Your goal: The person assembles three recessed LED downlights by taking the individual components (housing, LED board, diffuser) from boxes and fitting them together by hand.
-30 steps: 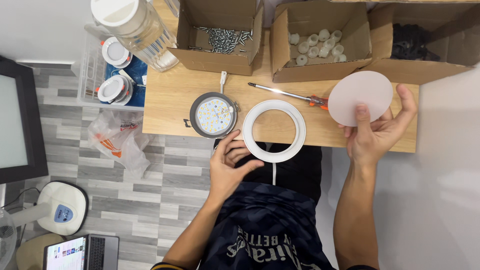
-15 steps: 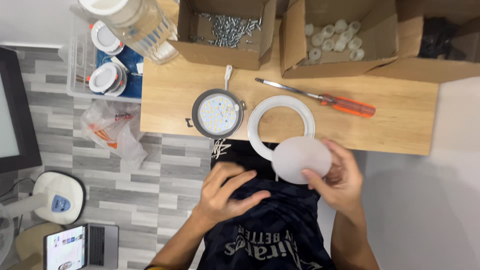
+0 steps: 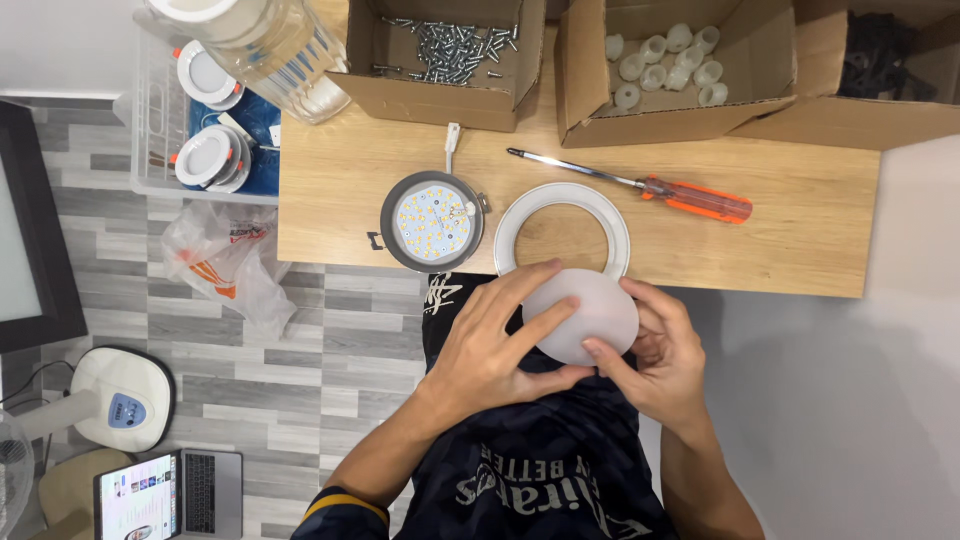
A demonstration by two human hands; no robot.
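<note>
At the far left of the frame a clear plastic crate (image 3: 150,120) on the floor holds several round white lamp fittings, with a crumpled plastic bag (image 3: 225,262) below it and a laptop (image 3: 165,492) in the lower left corner. On the wooden table (image 3: 800,235), left of centre, lies a round LED lamp body (image 3: 432,221), its face of small yellow diodes turned up and a short white lead running from its top edge towards the upper edge of the frame. Just right of it a white trim ring (image 3: 562,240) lies flat on the table near the front edge. Below the ring, in front of the table and over the person's lap, both hands hold a frosted white diffuser disc (image 3: 583,312). It is round, so it has no long axis; its broad face is turned up towards the camera and looks slightly tilted. The left hand (image 3: 495,345) comes from the lower left with its fingers spread over the disc's left side, gripping it. The right hand (image 3: 655,350) cups the disc from the lower right, thumb pressed on its lower edge, fingers behind it. Further right on the table an orange-handled screwdriver (image 3: 640,185) lies nearly level, tip pointing left. Along the upper edge stand cardboard boxes: one of screws (image 3: 450,45), one of small white caps (image 3: 665,60).
</note>
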